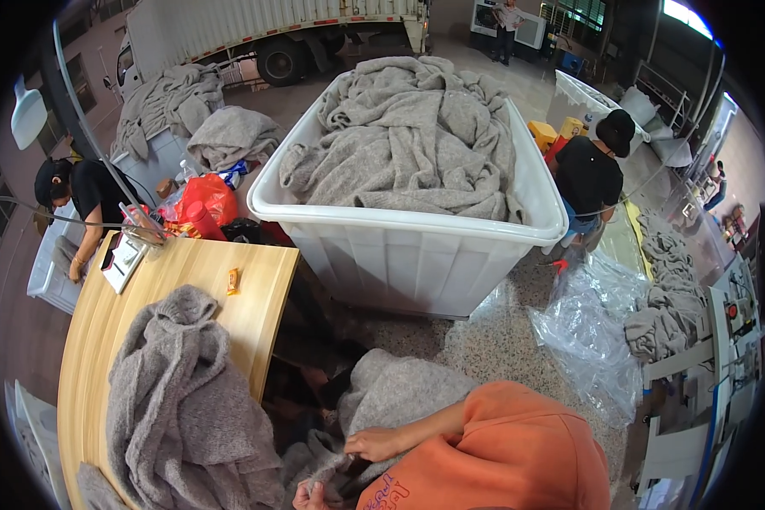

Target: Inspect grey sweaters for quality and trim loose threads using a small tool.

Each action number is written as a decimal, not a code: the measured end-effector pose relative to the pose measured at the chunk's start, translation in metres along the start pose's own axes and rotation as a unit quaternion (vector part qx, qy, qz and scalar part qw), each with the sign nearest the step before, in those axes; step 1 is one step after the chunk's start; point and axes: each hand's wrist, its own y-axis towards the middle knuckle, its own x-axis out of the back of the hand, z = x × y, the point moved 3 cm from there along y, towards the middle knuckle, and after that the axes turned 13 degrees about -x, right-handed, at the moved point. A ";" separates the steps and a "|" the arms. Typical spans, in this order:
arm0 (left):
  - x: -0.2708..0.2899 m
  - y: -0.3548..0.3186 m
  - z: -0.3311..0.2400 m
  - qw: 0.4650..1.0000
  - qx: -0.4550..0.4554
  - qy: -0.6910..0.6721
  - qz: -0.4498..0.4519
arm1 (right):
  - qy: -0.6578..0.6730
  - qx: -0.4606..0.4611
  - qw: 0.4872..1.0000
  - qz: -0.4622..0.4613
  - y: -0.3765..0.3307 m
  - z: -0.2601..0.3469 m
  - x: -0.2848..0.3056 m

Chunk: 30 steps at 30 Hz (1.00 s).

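Low in front of me, beside the table, my right hand (376,444) grips a bunched part of a grey knit garment (314,459). Its forearm comes out of an orange sleeve. At the lower edge my left hand (310,497) pinches the same knit, fingertips together; most of that hand is cut off by the picture's edge. More grey knit (399,391) spreads just beyond my right hand, and I cannot tell whether it is the same piece. On the table to the left lies a grey knit sweater (183,399), its high collar toward the far side.
The wooden table (255,306) bears an orange packet (233,281) and a white stand (126,262). Ahead stands a big white bin (399,255) heaped with grey knits. Clear plastic sheeting (595,323) covers floor at right. One co-worker (102,200) is at left, another (591,174) at right.
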 end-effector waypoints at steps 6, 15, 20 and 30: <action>-0.006 0.001 -0.004 0.997 -0.060 0.054 -0.004 | -0.054 -0.008 0.997 0.057 -0.001 -0.016 -0.002; 0.003 0.001 -0.008 0.998 -0.041 -0.040 -0.029 | 0.043 -0.002 0.991 -0.128 -0.001 -0.005 0.038; -0.019 0.005 -0.019 1.000 0.001 -0.009 -0.012 | -0.017 0.284 0.953 -0.106 -0.021 0.051 0.042; -0.014 0.019 0.054 0.989 0.052 -0.033 0.134 | -0.038 0.352 0.914 -0.198 -0.024 0.072 0.040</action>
